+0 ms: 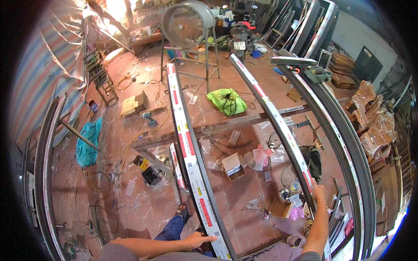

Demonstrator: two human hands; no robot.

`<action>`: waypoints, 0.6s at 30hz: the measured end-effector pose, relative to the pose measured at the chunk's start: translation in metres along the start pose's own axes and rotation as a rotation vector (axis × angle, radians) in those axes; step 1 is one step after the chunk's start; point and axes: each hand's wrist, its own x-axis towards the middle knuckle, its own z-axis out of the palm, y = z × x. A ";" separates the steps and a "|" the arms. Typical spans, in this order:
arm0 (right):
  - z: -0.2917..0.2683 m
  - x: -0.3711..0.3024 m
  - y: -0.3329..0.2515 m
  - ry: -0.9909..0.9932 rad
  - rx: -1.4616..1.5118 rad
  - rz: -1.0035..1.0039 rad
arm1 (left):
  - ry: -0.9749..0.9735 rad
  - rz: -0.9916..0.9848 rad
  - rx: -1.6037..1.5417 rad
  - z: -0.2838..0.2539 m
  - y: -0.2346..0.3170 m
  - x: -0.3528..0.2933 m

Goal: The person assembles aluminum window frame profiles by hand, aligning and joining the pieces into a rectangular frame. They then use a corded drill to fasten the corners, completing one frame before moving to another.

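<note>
Two long dark metal profiles with white and red protective film stretch away from me. My left hand [201,240] grips the near end of the left profile [188,148], its thumb on the filmed face and its other fingers hidden by the edge. My right hand [318,192] is closed round the right profile [278,119] part way along, its fingertips mostly hidden. Both profiles lie across a low metal frame [235,122]. Below and between them, an open cardboard box [235,167] sits on the tiled floor.
More profiles [348,143] are stacked at the right, others [48,174] at the left. A large drum fan [188,25] stands at the back. A green bag [226,102], a teal drill [150,119], a teal sack [89,141], cables and plastic scraps lie on the floor.
</note>
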 end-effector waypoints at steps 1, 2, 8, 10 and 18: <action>0.007 0.004 0.003 -0.005 0.063 0.018 | -0.088 0.039 0.053 -0.017 -0.023 0.022; 0.001 0.012 0.008 -0.041 -0.043 0.034 | -0.080 0.107 0.123 -0.012 -0.016 0.016; 0.008 -0.006 -0.024 0.214 -0.416 -0.046 | -0.202 0.147 0.340 -0.010 0.036 -0.025; 0.022 -0.028 -0.026 0.404 -0.456 -0.175 | -0.201 0.291 0.617 -0.038 0.017 -0.006; 0.207 -0.191 -0.250 0.056 -0.020 -0.770 | 0.572 0.293 0.535 -0.263 -0.119 -0.028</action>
